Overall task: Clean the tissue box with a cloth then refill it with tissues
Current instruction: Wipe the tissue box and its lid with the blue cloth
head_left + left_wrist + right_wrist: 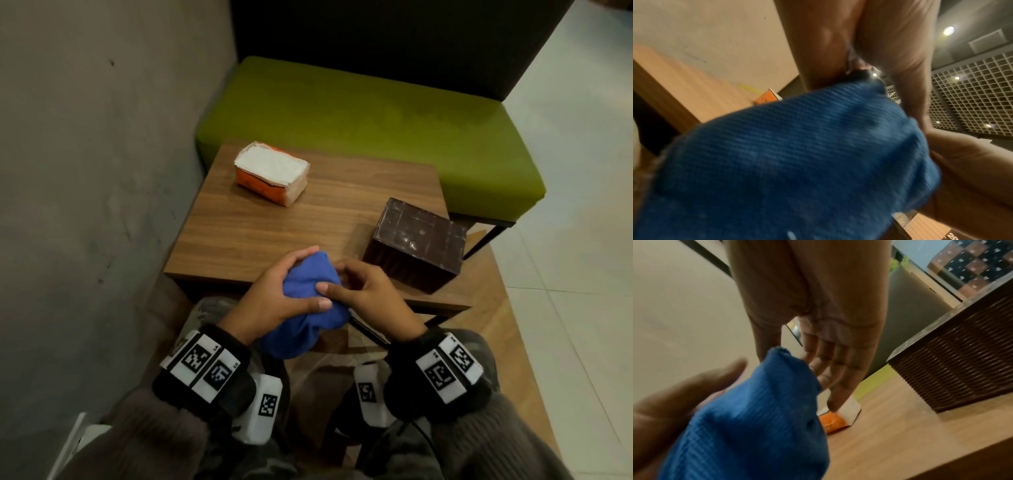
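A bunched blue cloth [308,308] hangs over the near edge of the wooden table [260,226], held between both hands. My left hand [274,291] grips it from the left, fingers curled over the top and thumb across the front. My right hand [363,287] pinches its right side with the thumb pressed on the fabric. In the right wrist view the cloth [756,418] fills the lower left below the right hand [818,305]. The dark brown tissue box [414,243] stands closed at the table's right, just beyond my right hand. An orange and white tissue pack [270,173] lies at the far left.
A green bench seat [376,113] with a dark backrest stands behind the table. A grey wall [85,154] runs close along the left side. Pale floor tiles [582,171] lie to the right. My lap is under the table's near edge.
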A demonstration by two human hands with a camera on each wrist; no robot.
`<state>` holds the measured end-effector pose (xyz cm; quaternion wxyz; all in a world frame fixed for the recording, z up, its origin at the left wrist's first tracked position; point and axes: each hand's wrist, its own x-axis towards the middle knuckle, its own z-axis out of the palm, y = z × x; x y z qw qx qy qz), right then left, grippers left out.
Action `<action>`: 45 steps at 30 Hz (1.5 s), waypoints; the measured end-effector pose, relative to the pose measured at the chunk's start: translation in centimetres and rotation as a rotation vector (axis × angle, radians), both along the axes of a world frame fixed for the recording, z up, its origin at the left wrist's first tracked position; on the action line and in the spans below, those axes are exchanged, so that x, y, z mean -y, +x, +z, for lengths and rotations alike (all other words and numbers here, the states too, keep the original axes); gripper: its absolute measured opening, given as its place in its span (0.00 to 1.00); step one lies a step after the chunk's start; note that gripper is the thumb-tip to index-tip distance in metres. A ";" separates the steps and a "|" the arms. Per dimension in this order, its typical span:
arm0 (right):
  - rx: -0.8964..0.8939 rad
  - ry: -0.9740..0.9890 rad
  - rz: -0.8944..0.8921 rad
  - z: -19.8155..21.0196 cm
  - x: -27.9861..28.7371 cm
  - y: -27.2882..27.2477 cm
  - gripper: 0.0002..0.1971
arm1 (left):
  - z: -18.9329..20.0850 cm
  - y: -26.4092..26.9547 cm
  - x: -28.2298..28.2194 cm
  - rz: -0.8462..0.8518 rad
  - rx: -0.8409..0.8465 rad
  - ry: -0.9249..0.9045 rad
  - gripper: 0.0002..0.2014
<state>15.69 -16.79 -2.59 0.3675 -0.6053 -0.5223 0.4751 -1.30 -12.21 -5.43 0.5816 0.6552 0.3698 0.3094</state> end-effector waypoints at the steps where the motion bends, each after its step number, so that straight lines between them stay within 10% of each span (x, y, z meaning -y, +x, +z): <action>1: -0.020 0.014 -0.015 0.1 0.2 0.5 0.06 | 0.3 -0.2 0.0 -0.034 -0.002 -0.007 0.34; 13: -0.098 -0.053 0.028 1.5 2.0 2.9 0.08 | 4.2 -1.0 -2.6 -0.351 -0.271 0.021 0.11; 25: -0.158 0.141 -0.039 0.9 2.3 4.2 0.08 | 3.9 -0.1 -2.4 0.032 -0.019 -0.169 0.02; 31: -0.240 0.292 -0.133 0.7 3.0 6.1 0.11 | 3.5 -1.1 -3.6 0.322 0.028 -0.135 0.14; 36: -0.118 0.408 -0.073 2.5 1.8 5.2 0.05 | 3.3 0.3 -3.1 0.096 -0.168 -0.155 0.11; 45: -0.138 0.360 -0.125 4.2 0.1 3.6 0.06 | 3.5 3.5 2.4 0.062 -0.262 0.190 0.37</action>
